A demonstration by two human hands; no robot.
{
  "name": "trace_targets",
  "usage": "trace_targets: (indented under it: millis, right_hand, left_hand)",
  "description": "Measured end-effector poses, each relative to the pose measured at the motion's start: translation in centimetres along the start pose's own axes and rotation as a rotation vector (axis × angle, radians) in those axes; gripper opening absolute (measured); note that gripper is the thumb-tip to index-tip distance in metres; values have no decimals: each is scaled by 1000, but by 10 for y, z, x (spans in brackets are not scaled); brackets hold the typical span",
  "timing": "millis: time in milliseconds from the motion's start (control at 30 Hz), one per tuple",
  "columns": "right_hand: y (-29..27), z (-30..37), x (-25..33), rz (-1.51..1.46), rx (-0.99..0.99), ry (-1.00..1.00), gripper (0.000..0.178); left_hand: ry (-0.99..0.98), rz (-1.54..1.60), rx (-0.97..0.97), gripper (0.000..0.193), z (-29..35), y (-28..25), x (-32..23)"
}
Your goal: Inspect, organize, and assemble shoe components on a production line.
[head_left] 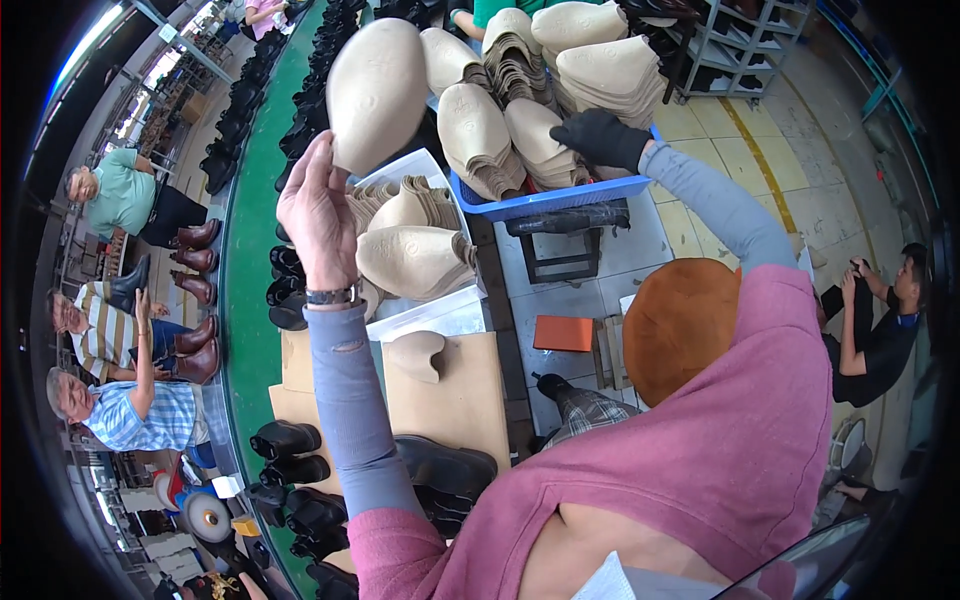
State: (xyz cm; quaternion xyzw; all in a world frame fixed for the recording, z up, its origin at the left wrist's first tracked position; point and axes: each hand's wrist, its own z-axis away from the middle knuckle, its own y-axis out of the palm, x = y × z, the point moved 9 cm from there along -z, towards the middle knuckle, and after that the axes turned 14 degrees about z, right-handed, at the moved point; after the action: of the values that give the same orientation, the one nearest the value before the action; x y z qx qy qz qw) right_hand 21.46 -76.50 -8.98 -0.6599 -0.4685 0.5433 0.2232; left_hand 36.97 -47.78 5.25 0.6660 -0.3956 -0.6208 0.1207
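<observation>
Blue tray point(600, 190) of stacked beige pieces point(472, 125) (gloved right hand point(603, 138) above).

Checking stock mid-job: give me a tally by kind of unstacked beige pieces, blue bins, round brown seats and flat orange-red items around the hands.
Unstacked beige pieces: 2 (one in the left hand, another on the tan board)
Blue bin: 1
Round brown seat: 1
Flat orange-red item: 1
Total: 5
</observation>
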Motion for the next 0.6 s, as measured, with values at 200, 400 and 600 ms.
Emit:
trace_targets:
  millis: [200,400,600]
  right_hand:
    - [-9,-20,0,42,-62,63,24]
    - [53,4,-15,-87,-148,177,27]
    - [-142,-19,55,-849,-300,456,28]
  left_hand:
    - [-98,145,-6,47,8,-64,-24]
    - [-149,317,46,47,59,-71,-70]
    - [248,239,-268,28,167,-192,-204]
